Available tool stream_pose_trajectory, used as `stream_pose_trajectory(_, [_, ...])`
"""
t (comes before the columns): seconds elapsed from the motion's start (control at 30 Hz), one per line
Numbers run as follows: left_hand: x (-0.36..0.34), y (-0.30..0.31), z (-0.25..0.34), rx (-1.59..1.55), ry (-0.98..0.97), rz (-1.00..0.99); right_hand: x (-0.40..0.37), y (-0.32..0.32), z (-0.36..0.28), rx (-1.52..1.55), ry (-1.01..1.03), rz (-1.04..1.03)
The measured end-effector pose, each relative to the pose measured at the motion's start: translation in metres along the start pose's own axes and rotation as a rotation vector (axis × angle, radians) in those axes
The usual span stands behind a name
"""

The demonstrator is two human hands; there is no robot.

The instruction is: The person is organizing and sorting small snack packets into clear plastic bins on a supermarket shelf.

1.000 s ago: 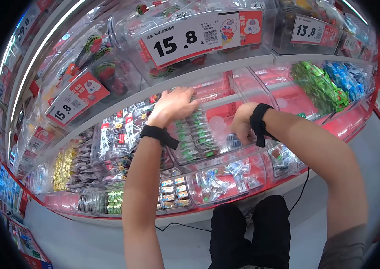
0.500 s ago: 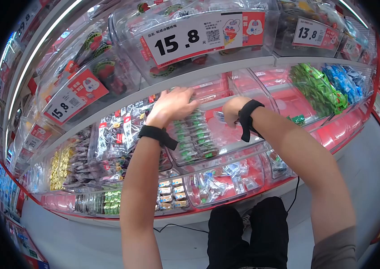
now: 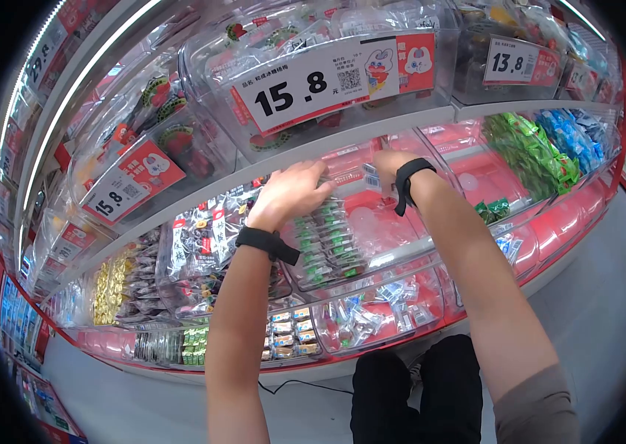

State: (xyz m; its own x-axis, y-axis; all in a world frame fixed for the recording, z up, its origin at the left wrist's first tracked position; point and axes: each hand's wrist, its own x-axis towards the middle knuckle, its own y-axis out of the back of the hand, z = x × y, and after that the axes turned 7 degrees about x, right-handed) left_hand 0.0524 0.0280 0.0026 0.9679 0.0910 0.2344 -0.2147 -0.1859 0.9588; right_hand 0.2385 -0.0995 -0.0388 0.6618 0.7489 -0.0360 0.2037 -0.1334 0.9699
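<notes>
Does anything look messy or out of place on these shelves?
The silvery packets in the lower middle bin lie jumbled, while the brown packets beside them sit in neat rows. Nothing looks spilled.

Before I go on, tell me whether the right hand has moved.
Yes: the right hand has moved forward, closer to the grey shelf edge.

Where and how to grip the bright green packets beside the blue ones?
I'd pinch the left edge of the top green packets, from above left: bare bin floor gives finger room there, while blue packets crowd the right.
</notes>
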Motion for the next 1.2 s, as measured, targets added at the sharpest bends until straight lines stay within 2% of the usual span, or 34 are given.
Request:
stream_pose_trajectory(0.07, [0.001,-0.004,-0.004,-0.037,-0.006,0.035,0.014,-0.007,0.004,-0.098,0.046,0.074])
stream_pose_trajectory(0.1, [0.001,-0.002,-0.002,-0.048,-0.001,0.024,-0.004,0.012,-0.013,-0.039,0.031,0.043])
stream_pose_trajectory(0.2, [0.000,0.000,0.001,-0.052,-0.001,0.014,0.023,0.000,-0.022,-0.042,0.046,0.442])
stream_pose_trajectory(0.23, [-0.001,0.002,0.003,-0.058,-0.001,0.010,0.025,0.001,-0.028,0.148,-0.035,0.526])
stream_pose_trajectory(0.33, [-0.001,0.001,0.004,-0.049,0.011,-0.025,0.044,-0.006,-0.031,0.148,-0.035,0.648])
stream_pose_trajectory(0.37, [0.000,0.001,0.002,-0.040,0.018,-0.035,0.044,-0.015,-0.027,0.044,0.002,0.651])
stream_pose_trajectory(0.47, [-0.001,-0.003,0.001,0.034,-0.056,0.077,0.045,-0.020,-0.021,0.111,0.001,0.571])
stream_pose_trajectory(0.57, [-0.002,0.000,0.004,0.031,-0.058,0.024,0.041,-0.018,-0.021,0.205,-0.027,0.586])
stream_pose_trajectory(0.67, [0.001,0.006,-0.002,-0.021,-0.069,-0.091,0.052,-0.024,-0.026,0.488,-0.002,0.832])
stream_pose_trajectory(0.7, [0.004,0.009,-0.006,-0.048,-0.073,-0.148,0.054,-0.022,-0.030,0.502,0.011,0.723])
stream_pose_trajectory(0.73, [0.009,0.022,-0.004,-0.131,-0.039,-0.301,0.056,-0.015,-0.034,0.514,0.026,0.615])
stream_pose_trajectory(0.77, [0.013,0.022,-0.012,-0.193,-0.050,-0.319,0.056,-0.009,-0.034,0.523,0.042,0.506])
stream_pose_trajectory(0.83, [0.025,0.014,-0.030,-0.301,-0.063,-0.323,0.046,-0.002,-0.032,0.733,0.259,0.382])
stream_pose_trajectory(0.9, [0.040,0.000,-0.047,-0.390,-0.068,-0.291,0.030,0.009,-0.030,0.877,0.370,0.309])
stream_pose_trajectory(1.03, [0.041,-0.011,-0.051,-0.523,0.010,-0.172,0.006,0.018,-0.037,1.083,0.410,0.269])
stream_pose_trajectory(1.13, [0.043,-0.004,-0.041,-0.283,0.048,-0.206,0.005,0.018,-0.042,1.131,0.372,0.297])
stream_pose_trajectory(1.2, [0.040,-0.004,-0.036,-0.300,0.090,-0.193,0.013,0.014,-0.045,1.068,0.336,0.349])
